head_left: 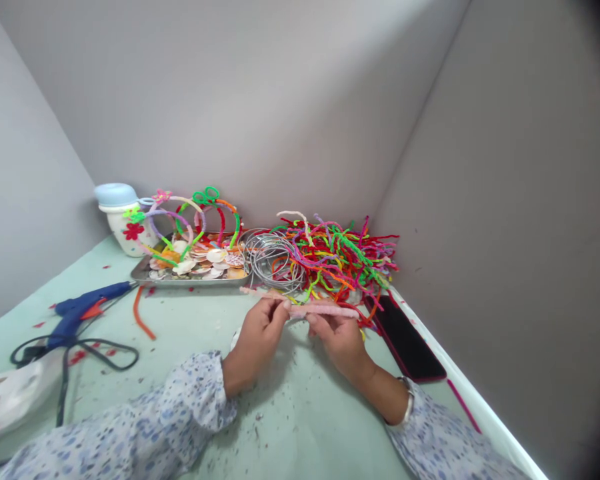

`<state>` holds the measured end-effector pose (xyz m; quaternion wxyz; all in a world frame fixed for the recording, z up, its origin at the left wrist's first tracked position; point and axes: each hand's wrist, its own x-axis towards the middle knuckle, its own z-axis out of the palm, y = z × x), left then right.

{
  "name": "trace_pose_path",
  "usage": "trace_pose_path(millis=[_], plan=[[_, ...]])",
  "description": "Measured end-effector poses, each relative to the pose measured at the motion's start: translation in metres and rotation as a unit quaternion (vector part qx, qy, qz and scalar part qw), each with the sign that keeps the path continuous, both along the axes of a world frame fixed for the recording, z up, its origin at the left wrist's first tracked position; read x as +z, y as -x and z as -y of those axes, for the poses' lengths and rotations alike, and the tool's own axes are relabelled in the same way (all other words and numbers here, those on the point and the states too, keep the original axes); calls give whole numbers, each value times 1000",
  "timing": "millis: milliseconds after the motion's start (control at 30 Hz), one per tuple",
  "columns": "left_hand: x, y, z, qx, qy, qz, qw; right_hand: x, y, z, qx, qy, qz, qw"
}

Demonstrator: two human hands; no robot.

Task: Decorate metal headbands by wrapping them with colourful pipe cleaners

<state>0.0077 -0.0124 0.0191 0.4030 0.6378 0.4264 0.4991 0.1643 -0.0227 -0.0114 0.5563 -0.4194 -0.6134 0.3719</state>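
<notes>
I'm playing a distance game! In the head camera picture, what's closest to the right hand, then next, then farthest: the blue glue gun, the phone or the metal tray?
1. Phone: nearest, just right of the right hand.
2. Metal tray: next, ahead and to the left.
3. Blue glue gun: farthest, over on the table's left side.

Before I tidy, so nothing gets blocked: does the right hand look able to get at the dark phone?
Probably yes: the dark phone lies near the right hand, mostly uncovered, though that hand holds a pink strip and might need to release it.
</notes>
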Motion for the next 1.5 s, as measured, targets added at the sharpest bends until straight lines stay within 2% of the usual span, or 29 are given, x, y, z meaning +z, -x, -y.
trace_pose_path(millis=[267,400,667,967,1233,1367,1500], plan=[[0,-2,10,-44,-68,-59,995,5,6,10,14,45,0,999],[1,-2,11,-45,-67,-67,994,9,10,12,7,18,-8,1000],[2,-2,11,-23,3,-52,998,10,9,12,-24,-89,40,995],[4,-4,7,-23,102,-4,995,10,7,11,-28,-99,56,993],[5,-5,5,-42,195,70,977,11,6,10,-19,-127,60,990],[6,-4,4,-67,221,74,970,10,4,10,-32,-172,99,980],[7,1,-3,-132,265,70,953,7,0,9,-32,-214,132,967]])
